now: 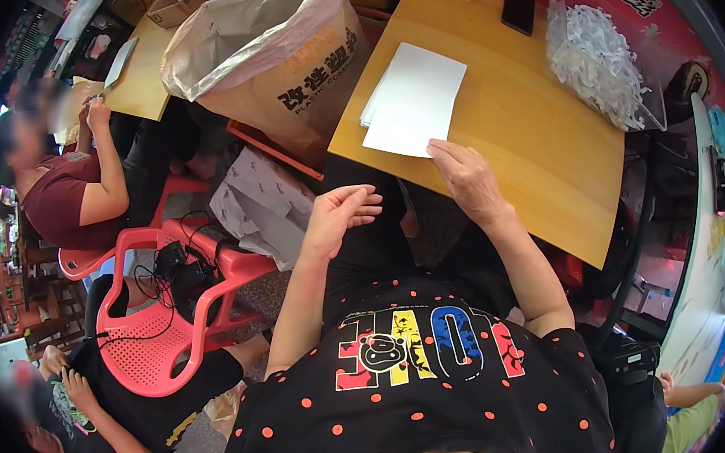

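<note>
White paper sheets (414,98) on wooden table (535,134), under right hand's (468,178) flat fingertips; left hand (338,217) open, empty, apart.

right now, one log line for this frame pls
right hand: fingertips on white paper stack | left hand: open, empty, off the wooden table | clear bin of white scraps: far right

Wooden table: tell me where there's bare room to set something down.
On the table, the widest bare patch runs from the paper stack toward the near right corner, below the clear bin of white pieces. A smaller gap lies between stack and phone. The right hand crowds the near edge by the stack; the left hand hovers off the table.
</note>
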### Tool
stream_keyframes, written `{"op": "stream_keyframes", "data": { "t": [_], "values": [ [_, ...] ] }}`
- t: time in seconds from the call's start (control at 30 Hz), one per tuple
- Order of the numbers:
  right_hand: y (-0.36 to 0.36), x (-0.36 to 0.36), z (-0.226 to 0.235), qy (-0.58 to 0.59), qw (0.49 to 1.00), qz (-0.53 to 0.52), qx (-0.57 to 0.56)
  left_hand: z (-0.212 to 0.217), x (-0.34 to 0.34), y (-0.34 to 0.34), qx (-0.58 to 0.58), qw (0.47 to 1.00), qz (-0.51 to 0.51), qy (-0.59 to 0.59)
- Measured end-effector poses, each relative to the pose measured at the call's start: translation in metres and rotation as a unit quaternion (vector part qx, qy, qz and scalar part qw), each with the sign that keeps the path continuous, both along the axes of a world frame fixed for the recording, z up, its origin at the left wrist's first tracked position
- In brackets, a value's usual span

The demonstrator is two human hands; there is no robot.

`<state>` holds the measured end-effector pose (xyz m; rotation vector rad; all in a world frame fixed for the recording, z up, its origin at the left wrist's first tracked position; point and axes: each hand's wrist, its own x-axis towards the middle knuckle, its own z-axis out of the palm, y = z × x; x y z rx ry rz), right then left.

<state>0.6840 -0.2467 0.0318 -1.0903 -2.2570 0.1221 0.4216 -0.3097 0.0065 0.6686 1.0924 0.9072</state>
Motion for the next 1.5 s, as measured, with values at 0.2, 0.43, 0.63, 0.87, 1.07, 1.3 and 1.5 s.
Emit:
{"op": "stream_keyframes", "data": {
  "t": [0.2,0.43,0.63,0.87,1.07,1.3,1.5],
  "values": [
    [-0.027,0.004,0.04,0.091,0.989,0.108,0.046,0.01,0.013,0.03,-0.08,0.959,0.037,-0.268],
    [-0.07,0.013,0.074,0.235,0.919,0.051,-0.311,0.012,0.026,0.036,0.041,0.965,0.079,-0.245],
    [-0.049,0.02,0.051,0.474,0.772,-0.02,-0.422,0.045,0.033,0.016,0.319,0.947,0.008,0.049],
    [-0.033,0.02,0.02,0.527,0.683,-0.001,-0.506,0.067,0.038,0.01,0.568,0.763,-0.096,0.291],
    [-0.034,0.02,0.013,0.529,0.768,-0.041,-0.359,0.064,0.037,-0.006,0.383,0.869,0.06,0.307],
    [-0.036,0.025,0.026,0.456,0.808,-0.026,-0.373,0.033,0.029,-0.012,-0.046,0.985,-0.002,-0.169],
    [-0.036,0.02,0.015,0.579,0.722,-0.036,-0.377,0.021,0.047,-0.017,0.002,0.988,0.008,-0.155]
  ]
}}
